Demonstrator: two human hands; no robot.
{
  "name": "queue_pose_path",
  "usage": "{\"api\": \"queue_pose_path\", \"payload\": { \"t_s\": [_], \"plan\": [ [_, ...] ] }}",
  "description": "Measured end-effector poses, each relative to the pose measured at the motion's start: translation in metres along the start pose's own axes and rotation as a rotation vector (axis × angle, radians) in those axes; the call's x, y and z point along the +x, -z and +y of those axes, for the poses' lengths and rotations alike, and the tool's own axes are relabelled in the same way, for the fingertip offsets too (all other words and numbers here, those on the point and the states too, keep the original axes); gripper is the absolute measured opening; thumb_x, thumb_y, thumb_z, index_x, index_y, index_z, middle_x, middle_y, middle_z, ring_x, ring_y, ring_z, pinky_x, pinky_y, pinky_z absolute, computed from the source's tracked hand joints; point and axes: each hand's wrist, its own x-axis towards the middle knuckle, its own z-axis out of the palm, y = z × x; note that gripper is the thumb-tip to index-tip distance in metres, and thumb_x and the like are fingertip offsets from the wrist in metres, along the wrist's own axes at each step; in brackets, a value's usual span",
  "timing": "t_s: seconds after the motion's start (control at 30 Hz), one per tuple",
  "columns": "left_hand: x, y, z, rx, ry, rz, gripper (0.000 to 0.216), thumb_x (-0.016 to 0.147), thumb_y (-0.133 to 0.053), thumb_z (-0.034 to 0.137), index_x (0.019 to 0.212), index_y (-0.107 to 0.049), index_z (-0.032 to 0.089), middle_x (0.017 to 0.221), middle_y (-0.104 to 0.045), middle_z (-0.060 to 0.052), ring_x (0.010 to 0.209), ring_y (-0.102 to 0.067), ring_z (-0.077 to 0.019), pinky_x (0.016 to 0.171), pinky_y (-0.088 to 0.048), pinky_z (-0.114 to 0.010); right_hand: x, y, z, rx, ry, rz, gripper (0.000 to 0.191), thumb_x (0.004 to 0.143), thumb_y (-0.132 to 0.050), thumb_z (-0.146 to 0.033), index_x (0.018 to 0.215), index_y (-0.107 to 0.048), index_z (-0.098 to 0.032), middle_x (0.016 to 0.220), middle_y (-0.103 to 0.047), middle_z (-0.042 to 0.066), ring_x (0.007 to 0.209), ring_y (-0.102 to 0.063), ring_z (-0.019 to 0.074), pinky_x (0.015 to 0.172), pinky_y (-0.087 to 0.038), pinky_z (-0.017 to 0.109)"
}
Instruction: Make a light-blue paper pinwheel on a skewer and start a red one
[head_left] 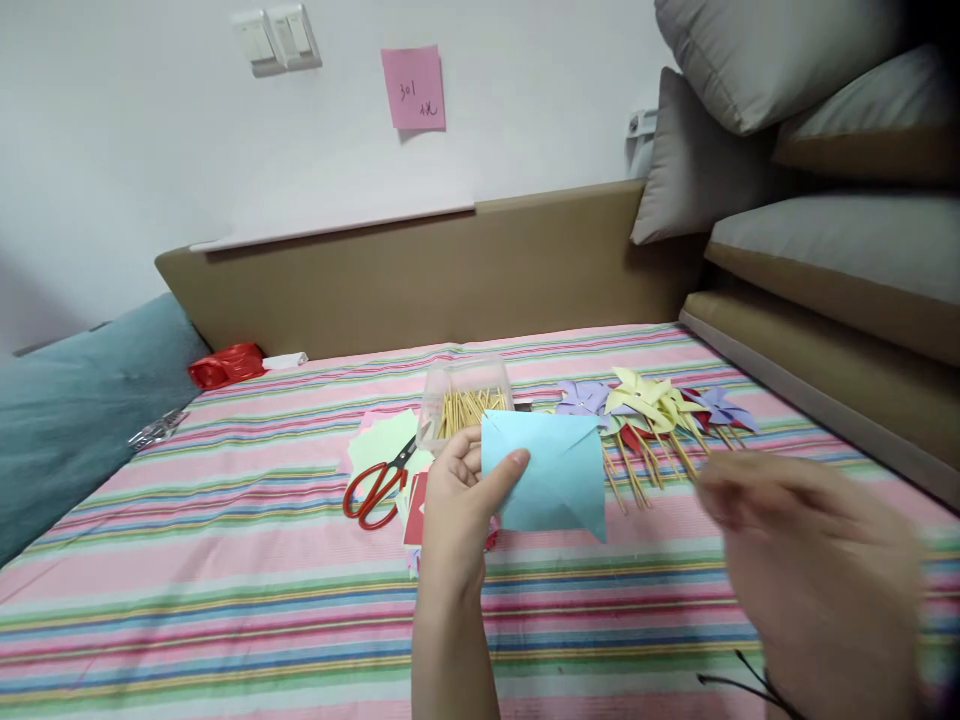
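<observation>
A light blue paper square, with cut slits running in from its corners, is pinched by my left hand, thumb on the face toward me. My right hand is raised to the right, apart from the paper and smeared by motion, so its fingers cannot be made out. Behind the blue paper stands a clear plastic box of thin wooden sticks. Red-handled scissors lie left of my left hand on pale green paper. Finished paper pinwheels on sticks are piled beyond the blue paper to the right.
A striped cloth covers the surface. At the far left lie a red plastic bundle, a white item and a clear crinkled packet. Stacked cushions rise at the right; a brown padded board backs the wall.
</observation>
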Motion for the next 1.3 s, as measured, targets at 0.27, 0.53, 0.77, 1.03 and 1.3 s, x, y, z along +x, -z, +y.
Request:
{"api": "queue_pose_path", "payload": {
  "t_s": [0.27,0.53,0.77,1.03,1.3],
  "plan": [
    [0.026,0.007,-0.057,-0.045,0.103,0.089,0.040,0.064,-0.084,0.029,0.093,-0.061,0.014,0.073,-0.074,-0.004,0.059,-0.064,-0.0122,0.057,-0.051,-0.022,0.002,-0.034,0.052,-0.022,-0.638,-0.217,0.044,0.063,-0.084,-0.043,0.099,-0.074,-0.021,0.079,-0.072,0.005,0.050,-0.051,0.0097,0.042,-0.036,0.021],
    [0.019,0.022,-0.063,0.069,0.235,-0.017,0.032,0.072,-0.079,0.035,0.092,-0.061,0.018,0.067,-0.068,0.002,0.055,-0.059,-0.0079,0.052,-0.048,-0.018,0.003,-0.024,0.077,0.064,-0.720,0.048,0.040,0.051,-0.091,-0.035,0.083,-0.075,-0.018,0.073,-0.073,0.005,0.049,-0.053,0.0087,0.040,-0.038,0.018],
    [0.017,0.037,-0.061,0.107,0.232,0.018,0.035,0.069,-0.080,0.030,0.094,-0.059,0.016,0.063,-0.068,0.001,0.055,-0.061,-0.0095,0.056,-0.048,-0.019,-0.001,-0.022,0.084,0.083,-0.733,0.036,0.037,0.053,-0.090,-0.032,0.085,-0.076,-0.018,0.068,-0.070,0.003,0.045,-0.045,0.0052,0.037,-0.034,0.016],
    [0.018,0.046,-0.066,0.186,0.191,0.137,0.033,0.079,-0.068,0.048,0.090,-0.063,0.017,0.066,-0.063,0.002,0.044,-0.045,-0.0043,0.043,-0.034,-0.017,-0.006,-0.027,0.083,0.026,-0.448,-0.061,0.017,0.066,-0.083,-0.025,0.081,-0.075,-0.022,0.062,-0.066,0.000,0.043,-0.044,0.0056,0.036,-0.032,0.016],
    [0.022,0.021,-0.072,-0.116,0.256,-0.006,0.070,0.078,-0.048,0.075,0.105,-0.064,0.012,0.093,-0.072,-0.014,0.070,-0.067,-0.0196,0.058,-0.052,-0.028,-0.014,-0.033,0.079,-0.182,0.032,-0.260,0.027,0.077,-0.059,-0.001,0.077,-0.070,-0.026,0.100,-0.071,0.000,0.100,-0.065,0.0159,0.085,-0.052,0.027]
  ]
}}
